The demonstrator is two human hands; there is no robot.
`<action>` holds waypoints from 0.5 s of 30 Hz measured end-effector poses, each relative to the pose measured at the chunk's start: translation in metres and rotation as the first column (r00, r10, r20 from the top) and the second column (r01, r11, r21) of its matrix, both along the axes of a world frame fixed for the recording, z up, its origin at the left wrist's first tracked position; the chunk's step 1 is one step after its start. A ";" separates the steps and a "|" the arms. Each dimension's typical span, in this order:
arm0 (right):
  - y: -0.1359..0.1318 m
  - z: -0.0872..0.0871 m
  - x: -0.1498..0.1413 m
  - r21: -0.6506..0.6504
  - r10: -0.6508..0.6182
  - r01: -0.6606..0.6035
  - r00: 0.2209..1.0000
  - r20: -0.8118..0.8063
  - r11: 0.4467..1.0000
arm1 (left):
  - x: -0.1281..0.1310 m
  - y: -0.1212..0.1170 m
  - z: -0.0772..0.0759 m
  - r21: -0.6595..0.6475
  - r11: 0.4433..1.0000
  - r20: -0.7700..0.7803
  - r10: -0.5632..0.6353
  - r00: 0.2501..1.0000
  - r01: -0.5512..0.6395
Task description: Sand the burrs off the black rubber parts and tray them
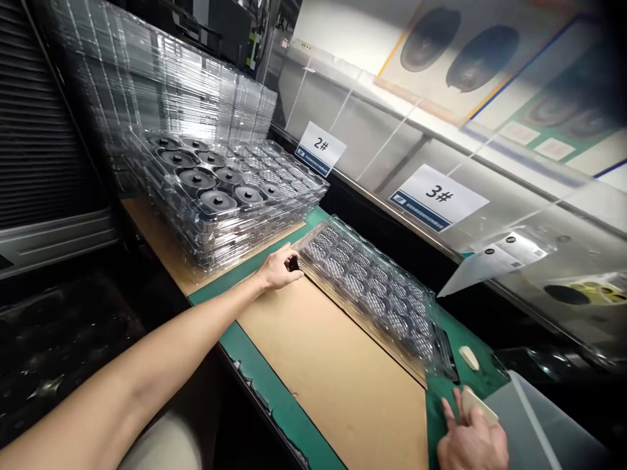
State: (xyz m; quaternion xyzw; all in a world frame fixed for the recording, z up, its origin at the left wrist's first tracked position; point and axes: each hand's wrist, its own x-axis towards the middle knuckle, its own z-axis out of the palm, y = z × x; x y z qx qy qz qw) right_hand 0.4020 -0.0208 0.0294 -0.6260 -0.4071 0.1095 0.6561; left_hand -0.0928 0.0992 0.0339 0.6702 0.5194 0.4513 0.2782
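My left hand (281,267) is closed in a pinch at the far end of the cardboard sheet (333,352), close to the corner of a clear plastic tray (372,287). Something dark shows between its thumb and fingers, too small to name. The tray has rows of round ribbed pockets and lies along the back edge of the cardboard. At the lower right, my right hand (473,437) grips a cream-coloured flat piece (480,406) above the green mat (289,398). A similar cream-coloured oval piece (469,358) lies on the mat beyond it.
Stacked clear trays (215,228) stand at the back left, the top one partly filled with round black parts (218,200). Signs marked 2# (321,149) and 3# (438,196) hang along a ledge. A grey translucent box or sheet (533,418) is at the right.
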 end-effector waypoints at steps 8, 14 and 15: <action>0.001 -0.016 -0.030 0.020 0.051 -0.051 0.999 -0.004 0.998 | 0.001 0.004 -0.002 0.032 0.998 -0.028 0.063 0.998 -0.062; 0.006 -0.023 -0.024 0.024 -0.041 0.043 0.998 -0.055 0.999 | 0.002 0.006 -0.005 0.032 0.997 0.005 0.072 0.997 -0.072; 0.007 -0.026 -0.023 0.024 -0.080 0.082 0.995 -0.067 0.996 | 0.002 0.007 -0.006 0.030 0.997 0.016 0.077 0.997 -0.077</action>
